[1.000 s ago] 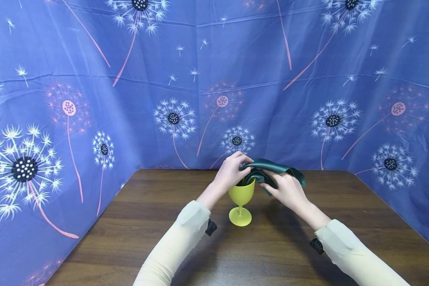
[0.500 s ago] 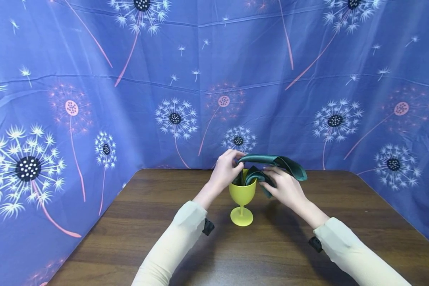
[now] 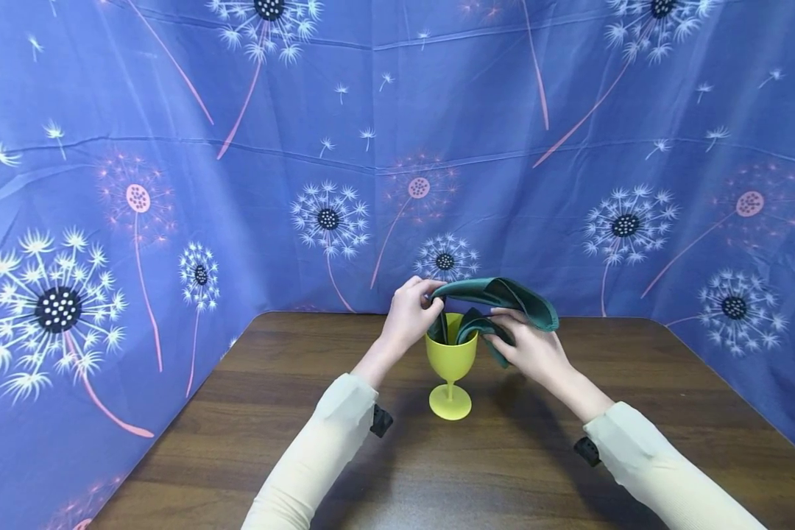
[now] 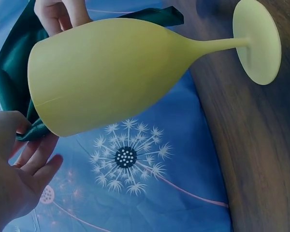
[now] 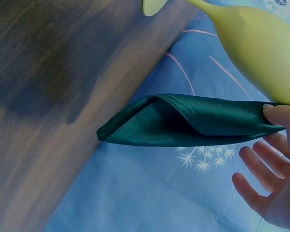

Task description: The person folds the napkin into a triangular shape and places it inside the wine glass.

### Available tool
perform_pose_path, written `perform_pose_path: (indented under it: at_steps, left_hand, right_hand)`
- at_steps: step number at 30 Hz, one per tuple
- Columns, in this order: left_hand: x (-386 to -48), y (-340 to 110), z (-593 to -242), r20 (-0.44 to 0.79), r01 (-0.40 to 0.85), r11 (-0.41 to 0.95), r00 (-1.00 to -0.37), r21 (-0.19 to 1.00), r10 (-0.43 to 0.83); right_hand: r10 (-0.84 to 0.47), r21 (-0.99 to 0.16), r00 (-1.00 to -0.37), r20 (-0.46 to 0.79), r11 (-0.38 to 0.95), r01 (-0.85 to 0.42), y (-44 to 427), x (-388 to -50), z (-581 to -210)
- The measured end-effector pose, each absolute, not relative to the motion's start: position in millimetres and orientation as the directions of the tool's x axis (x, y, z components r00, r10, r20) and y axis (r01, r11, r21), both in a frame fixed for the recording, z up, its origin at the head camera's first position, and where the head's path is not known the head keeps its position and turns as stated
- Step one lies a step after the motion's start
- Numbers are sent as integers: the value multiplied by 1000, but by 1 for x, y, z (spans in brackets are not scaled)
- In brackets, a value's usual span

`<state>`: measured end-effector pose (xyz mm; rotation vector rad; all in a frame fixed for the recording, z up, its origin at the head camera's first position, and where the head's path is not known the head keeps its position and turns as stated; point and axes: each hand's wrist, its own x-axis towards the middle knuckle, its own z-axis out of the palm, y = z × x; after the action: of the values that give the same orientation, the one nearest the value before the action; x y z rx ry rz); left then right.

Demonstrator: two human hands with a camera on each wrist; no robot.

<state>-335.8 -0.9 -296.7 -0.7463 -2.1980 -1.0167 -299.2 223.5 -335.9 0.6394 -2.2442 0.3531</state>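
Note:
A yellow goblet stands upright on the table, with a dark green satin napkin tucked into its mouth. One long fold of the napkin arches above the rim to the right; a smaller fold hangs over the right side. At the left of the rim, my left hand pinches the upper fold between thumb and fingers. My right hand pinches the hanging fold just right of the goblet, its other fingers apart in the right wrist view. There, that fold of green napkin ends in a rolled, pointed tip.
The brown wooden table ends at a back edge close behind the goblet. Blue dandelion-printed fabric hangs behind and along both sides. Small black devices sit on both wrists by the pale sleeves.
My left hand has shifted left, drawing the upper napkin fold with it. That fold now arches higher, and more of the goblet's mouth shows. The right hand has barely moved.

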Motion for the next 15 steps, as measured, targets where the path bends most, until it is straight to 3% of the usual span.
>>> perform_pose_path:
  at_steps: [15]
  left_hand:
    - [-340, -8, -303, 631, 613, 359, -771, 703, 81]
  right_hand:
    - [-341, -101, -604, 721, 810, -577, 227, -299, -335]
